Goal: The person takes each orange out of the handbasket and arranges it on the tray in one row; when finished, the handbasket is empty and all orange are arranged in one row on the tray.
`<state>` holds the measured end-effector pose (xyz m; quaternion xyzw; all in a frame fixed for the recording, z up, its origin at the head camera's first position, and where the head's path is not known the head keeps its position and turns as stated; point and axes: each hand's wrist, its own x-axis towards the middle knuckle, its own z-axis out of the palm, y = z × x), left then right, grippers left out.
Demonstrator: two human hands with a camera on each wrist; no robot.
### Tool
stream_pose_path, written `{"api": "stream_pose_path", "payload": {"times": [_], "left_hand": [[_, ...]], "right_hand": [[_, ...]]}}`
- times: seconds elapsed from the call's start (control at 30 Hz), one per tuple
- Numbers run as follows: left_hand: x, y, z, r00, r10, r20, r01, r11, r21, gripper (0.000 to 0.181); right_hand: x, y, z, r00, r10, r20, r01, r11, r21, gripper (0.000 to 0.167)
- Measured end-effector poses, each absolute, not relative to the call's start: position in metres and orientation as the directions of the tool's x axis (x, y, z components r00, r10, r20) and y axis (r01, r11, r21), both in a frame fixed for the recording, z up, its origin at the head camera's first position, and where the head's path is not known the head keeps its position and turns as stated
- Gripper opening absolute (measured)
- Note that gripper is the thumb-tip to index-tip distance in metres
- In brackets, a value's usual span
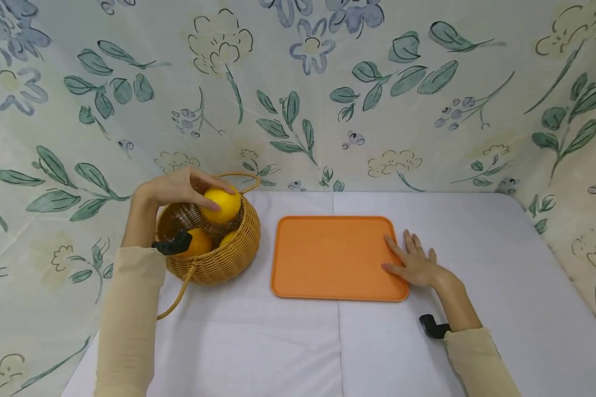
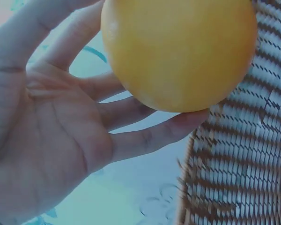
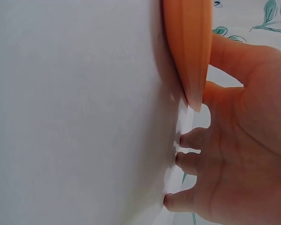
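Note:
My left hand (image 1: 181, 187) grips a smooth, round yellow fruit (image 1: 223, 205) at the mouth of a wicker basket (image 1: 228, 267). In the left wrist view, the fingers curl round the same fruit (image 2: 180, 51), beside the woven basket wall (image 2: 239, 159). Lower in the basket lie an orange fruit (image 1: 198, 242) and a partly hidden yellow one (image 1: 228, 238). Over at the right, my right hand (image 1: 419, 266) is spread, its thumb and one finger resting on the edge of an orange tray (image 1: 335, 256). Its other fingers touch the white cloth beside the tray, as the right wrist view shows.
A white cloth (image 1: 258, 342) covers the table, with the tray lying flat to the right of the basket. The basket's thin handle (image 1: 179, 298) hangs toward the front. Behind the table stands a flower-patterned curtain (image 1: 298, 110).

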<state>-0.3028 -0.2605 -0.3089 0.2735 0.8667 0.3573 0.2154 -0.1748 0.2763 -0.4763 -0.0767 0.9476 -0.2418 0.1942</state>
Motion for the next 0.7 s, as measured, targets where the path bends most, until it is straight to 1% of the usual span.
{"api": "stream_pose_path", "payload": {"times": [0.13, 0.3, 0.43, 0.53, 0.7], "left_hand": [[-0.295, -0.245, -0.298, -0.751, 0.652, -0.108, 0.376, 0.556, 0.741, 0.039], [-0.289, -0.205, -0.296, -0.723, 0.688, -0.056, 0.400, 0.484, 0.778, 0.042], [-0.292, -0.165, -0.317, -0.687, 0.726, -0.019, 0.416, 0.415, 0.809, 0.043], [-0.295, -0.134, -0.341, -0.679, 0.733, -0.035, 0.411, 0.420, 0.809, 0.043], [-0.294, -0.096, -0.381, -0.709, 0.700, -0.092, 0.371, 0.480, 0.795, 0.044]], "right_hand": [[-0.174, 0.278, -0.478, -0.915, -0.242, -0.323, -0.057, 0.870, -0.490, 0.084], [-0.174, 0.277, -0.477, -0.914, -0.243, -0.325, -0.056, 0.869, -0.492, 0.085], [-0.175, 0.276, -0.478, -0.914, -0.232, -0.334, -0.046, 0.875, -0.482, 0.085], [-0.174, 0.276, -0.477, -0.914, -0.230, -0.336, -0.041, 0.872, -0.487, 0.084], [-0.173, 0.278, -0.474, -0.912, -0.238, -0.335, -0.045, 0.868, -0.495, 0.083]]}}
